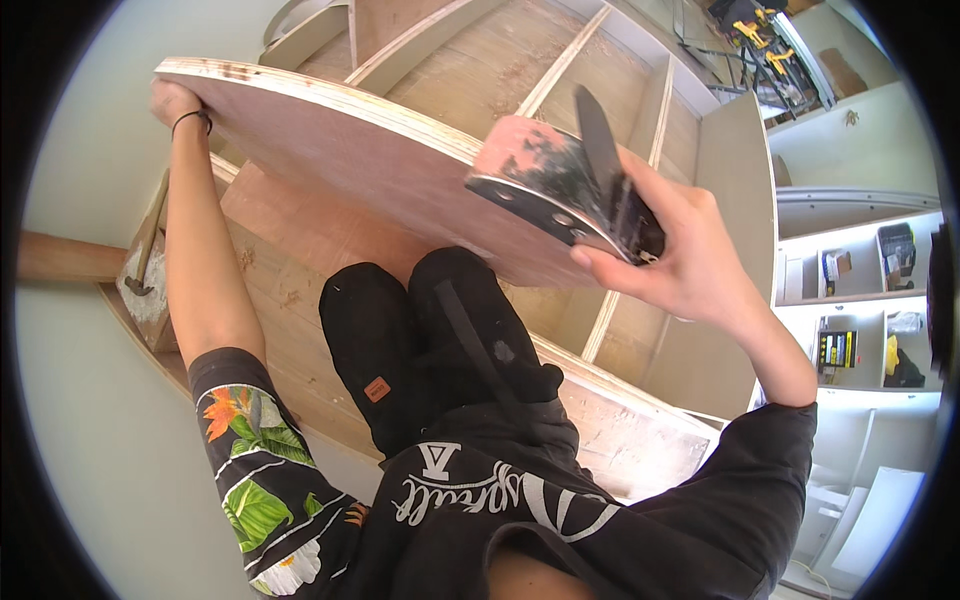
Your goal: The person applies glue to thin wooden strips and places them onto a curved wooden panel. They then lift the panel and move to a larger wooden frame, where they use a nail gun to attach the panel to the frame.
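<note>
A curved plywood panel (380, 175) with a pinkish-brown face stands on edge across my front, its pale layered edge uppermost. My left hand (177, 102) grips the panel's far left end, and some of its fingers are hidden behind the wood. In my right hand (672, 232) is a hand sanding block (540, 175) with a black handle, its pink abrasive sheet worn dark in patches. The block is tilted at the panel's top edge, toward the right end. Whether it touches the wood, I cannot tell.
Around the panel is a large wooden frame with crosswise ribs (565, 62), with sawdust on its boards. What looks like a hammer (146, 262) lies at the left. Shelves (850, 302) with boxes and tools stand at the right. Yellow-and-black tools (765, 45) lie at the far right.
</note>
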`<move>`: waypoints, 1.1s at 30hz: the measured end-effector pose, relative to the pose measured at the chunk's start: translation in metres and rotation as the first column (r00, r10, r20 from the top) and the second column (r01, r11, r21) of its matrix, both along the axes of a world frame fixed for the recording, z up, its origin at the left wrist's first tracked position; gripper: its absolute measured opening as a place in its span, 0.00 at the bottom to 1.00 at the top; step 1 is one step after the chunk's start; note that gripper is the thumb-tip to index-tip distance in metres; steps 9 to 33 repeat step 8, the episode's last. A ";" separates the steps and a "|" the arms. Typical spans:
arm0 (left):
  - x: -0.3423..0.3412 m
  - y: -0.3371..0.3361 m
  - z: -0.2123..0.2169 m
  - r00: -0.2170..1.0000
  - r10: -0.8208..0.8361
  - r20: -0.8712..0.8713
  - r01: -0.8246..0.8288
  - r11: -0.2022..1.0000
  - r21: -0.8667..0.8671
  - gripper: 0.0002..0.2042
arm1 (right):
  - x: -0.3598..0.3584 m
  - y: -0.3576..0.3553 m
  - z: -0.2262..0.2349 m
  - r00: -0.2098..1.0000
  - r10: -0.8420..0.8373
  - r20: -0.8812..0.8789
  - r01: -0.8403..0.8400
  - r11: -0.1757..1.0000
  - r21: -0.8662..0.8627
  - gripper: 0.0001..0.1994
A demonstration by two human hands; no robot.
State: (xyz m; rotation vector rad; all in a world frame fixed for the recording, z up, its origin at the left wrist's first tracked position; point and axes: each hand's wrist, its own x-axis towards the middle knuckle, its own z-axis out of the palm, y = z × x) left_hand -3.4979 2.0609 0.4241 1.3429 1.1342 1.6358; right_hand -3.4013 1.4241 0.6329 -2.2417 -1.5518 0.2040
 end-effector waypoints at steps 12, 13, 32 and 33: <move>0.005 -0.042 0.034 0.985 -0.095 0.144 0.115 0.984 -0.133 0.24 | 0.024 -0.152 -0.016 0.967 -0.157 -0.199 0.169 0.985 0.046 0.39; 0.005 -0.042 0.034 0.985 -0.095 0.144 0.115 0.984 -0.133 0.24 | 0.024 -0.152 -0.016 0.967 -0.157 -0.199 0.169 0.985 0.046 0.39; 0.005 -0.042 0.034 0.985 -0.095 0.144 0.115 0.984 -0.133 0.24 | 0.024 -0.152 -0.016 0.967 -0.157 -0.199 0.169 0.985 0.046 0.39; 0.005 -0.042 0.034 0.985 -0.095 0.144 0.115 0.984 -0.133 0.24 | 0.024 -0.152 -0.016 0.967 -0.157 -0.199 0.169 0.985 0.046 0.39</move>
